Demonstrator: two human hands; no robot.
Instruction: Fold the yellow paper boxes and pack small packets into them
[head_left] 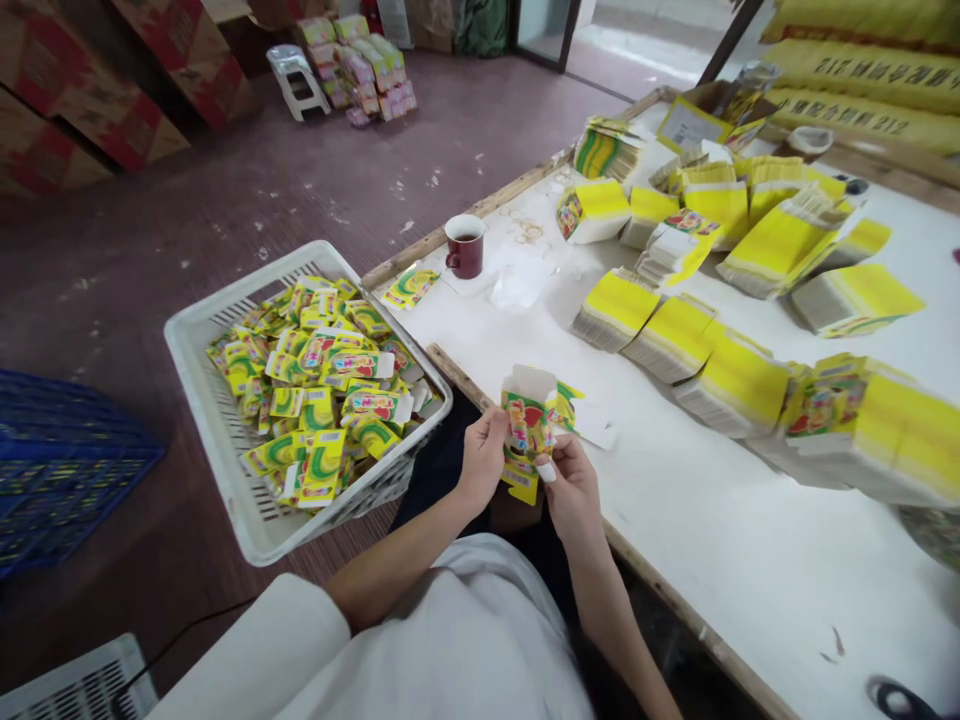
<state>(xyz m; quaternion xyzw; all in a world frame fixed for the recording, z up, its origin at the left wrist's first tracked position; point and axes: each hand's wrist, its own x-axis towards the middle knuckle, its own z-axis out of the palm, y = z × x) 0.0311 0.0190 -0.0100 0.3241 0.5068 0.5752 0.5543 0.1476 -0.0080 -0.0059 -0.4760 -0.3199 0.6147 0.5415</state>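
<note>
Both my hands grip one small yellow-green printed carton (531, 425) at the near edge of the white table (720, 540). My left hand (484, 458) pinches its left side. My right hand (571, 487) holds its lower right part, thumb on the carton. The carton's top flaps stand open. A white basket (225, 420) to my left holds several folded cartons of the same print. Stacks of flat yellow carton blanks (739, 385) lie across the table to the right.
A dark red mug (465, 246) stands at the table's left edge beside one loose carton (410, 286). A blue crate (60, 470) sits on the floor at far left. Cardboard boxes, a white stool (297, 78) and stacked packs stand at the back.
</note>
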